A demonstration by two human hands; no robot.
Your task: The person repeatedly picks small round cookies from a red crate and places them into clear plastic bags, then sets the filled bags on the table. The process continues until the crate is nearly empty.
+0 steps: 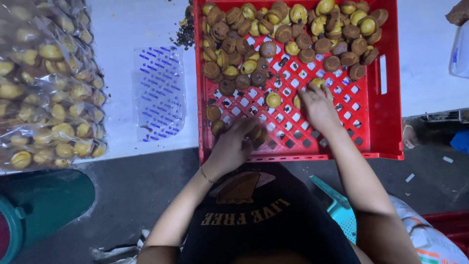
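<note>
Head view: my left hand cups several small cakes at the red crate's near edge; my right hand pinches another. Filled bags lie left, one empty bag waits, and most cakes remain loose.

Both hands among small cakes in a red crate, bagged cakes beside.

White desk fills the top of the frame, dark grey floor below, lighting pretty dim.
</note>
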